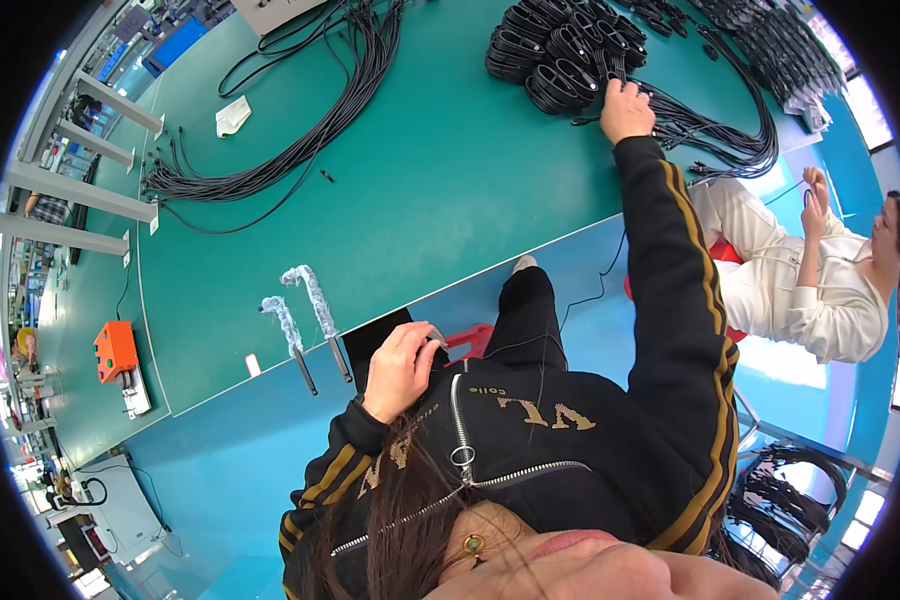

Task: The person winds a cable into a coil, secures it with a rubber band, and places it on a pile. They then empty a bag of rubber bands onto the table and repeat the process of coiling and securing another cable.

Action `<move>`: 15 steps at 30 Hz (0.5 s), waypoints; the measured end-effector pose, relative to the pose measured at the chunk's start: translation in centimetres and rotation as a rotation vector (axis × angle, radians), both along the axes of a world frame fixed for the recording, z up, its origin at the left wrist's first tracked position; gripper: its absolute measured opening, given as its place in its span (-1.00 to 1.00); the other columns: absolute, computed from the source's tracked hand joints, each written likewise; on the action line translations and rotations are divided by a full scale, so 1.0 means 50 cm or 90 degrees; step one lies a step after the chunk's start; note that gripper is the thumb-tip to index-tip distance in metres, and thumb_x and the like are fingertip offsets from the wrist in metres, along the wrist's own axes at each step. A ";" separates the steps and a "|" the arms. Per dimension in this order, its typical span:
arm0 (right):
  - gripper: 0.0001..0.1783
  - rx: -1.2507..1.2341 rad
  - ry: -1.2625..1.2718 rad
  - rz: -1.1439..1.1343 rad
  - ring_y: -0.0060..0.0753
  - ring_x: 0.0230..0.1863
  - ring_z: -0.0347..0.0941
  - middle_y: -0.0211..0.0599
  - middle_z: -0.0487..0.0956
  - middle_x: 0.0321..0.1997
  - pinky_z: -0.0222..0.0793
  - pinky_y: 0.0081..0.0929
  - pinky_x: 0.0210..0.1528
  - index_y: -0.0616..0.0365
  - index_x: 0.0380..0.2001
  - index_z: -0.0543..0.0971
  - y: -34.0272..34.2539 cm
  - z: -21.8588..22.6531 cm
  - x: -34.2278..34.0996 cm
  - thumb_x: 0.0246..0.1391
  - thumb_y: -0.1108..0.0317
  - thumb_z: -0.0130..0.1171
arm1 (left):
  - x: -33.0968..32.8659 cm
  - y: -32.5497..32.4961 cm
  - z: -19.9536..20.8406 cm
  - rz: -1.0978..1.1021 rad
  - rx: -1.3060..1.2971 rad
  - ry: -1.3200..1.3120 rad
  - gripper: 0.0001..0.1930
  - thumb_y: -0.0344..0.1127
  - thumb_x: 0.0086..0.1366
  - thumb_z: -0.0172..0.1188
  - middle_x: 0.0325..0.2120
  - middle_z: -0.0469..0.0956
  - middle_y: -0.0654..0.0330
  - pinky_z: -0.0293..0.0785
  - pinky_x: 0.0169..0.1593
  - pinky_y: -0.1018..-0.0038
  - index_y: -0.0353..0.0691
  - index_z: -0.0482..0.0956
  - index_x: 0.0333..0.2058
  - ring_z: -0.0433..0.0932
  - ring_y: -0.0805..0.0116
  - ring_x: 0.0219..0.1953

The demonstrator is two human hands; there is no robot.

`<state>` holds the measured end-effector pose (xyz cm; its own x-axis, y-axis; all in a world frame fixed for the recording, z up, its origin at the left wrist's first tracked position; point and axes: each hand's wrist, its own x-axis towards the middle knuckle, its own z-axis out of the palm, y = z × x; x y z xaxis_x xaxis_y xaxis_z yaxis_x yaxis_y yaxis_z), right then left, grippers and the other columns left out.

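My right hand (627,112) reaches out to the far right of the table, its fingers bent over the near edge of a heap of coiled black cables (560,85). The fingertips touch a cable bundle there and partly hide it. Close to my body, just off the table's front edge, my left hand (400,370) is curled. A small greyish piece shows at its fingertips, too little to name. Loose black cables (705,135) spread to the right of my right hand.
Long black cables (310,150) lie across the green table (410,190) at the back left. Two wrapped tools with dark handles (318,310) lie by the front edge. An orange box (116,352) stands farther left. Another person (810,270) sits at the right. Packed cables (775,50) are stacked behind.
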<state>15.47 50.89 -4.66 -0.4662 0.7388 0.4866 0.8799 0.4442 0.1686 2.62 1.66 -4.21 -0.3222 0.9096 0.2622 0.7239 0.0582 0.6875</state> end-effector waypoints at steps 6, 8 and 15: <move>-0.76 -0.003 0.017 -0.024 0.04 -0.24 0.50 -0.08 0.49 -0.22 0.50 -0.15 -0.31 0.11 -0.21 0.42 -0.008 0.015 -0.028 0.03 0.31 0.04 | 0.002 -0.013 0.001 0.000 -0.010 -0.003 -0.80 -0.47 0.15 0.22 -0.25 0.54 -0.01 0.53 -0.36 0.41 -0.36 0.50 -0.24 0.58 0.10 -0.36; -0.77 -0.024 0.018 0.006 0.03 -0.25 0.51 -0.07 0.51 -0.21 0.50 -0.17 -0.32 0.13 -0.22 0.43 -0.017 0.023 -0.013 0.06 0.29 0.03 | 0.000 -0.013 -0.006 -0.001 -0.008 -0.003 -0.80 -0.47 0.15 0.22 -0.26 0.54 -0.01 0.53 -0.36 0.41 -0.36 0.50 -0.24 0.58 0.10 -0.36; -0.46 -0.147 0.234 0.064 0.03 -0.15 0.50 0.01 0.51 -0.13 0.44 -0.16 -0.13 0.11 -0.06 0.36 -0.006 0.031 0.069 0.02 -0.05 0.10 | 0.004 -0.013 -0.012 -0.005 -0.020 -0.019 -0.80 -0.48 0.14 0.22 -0.26 0.54 -0.01 0.53 -0.36 0.42 -0.36 0.50 -0.24 0.58 0.10 -0.36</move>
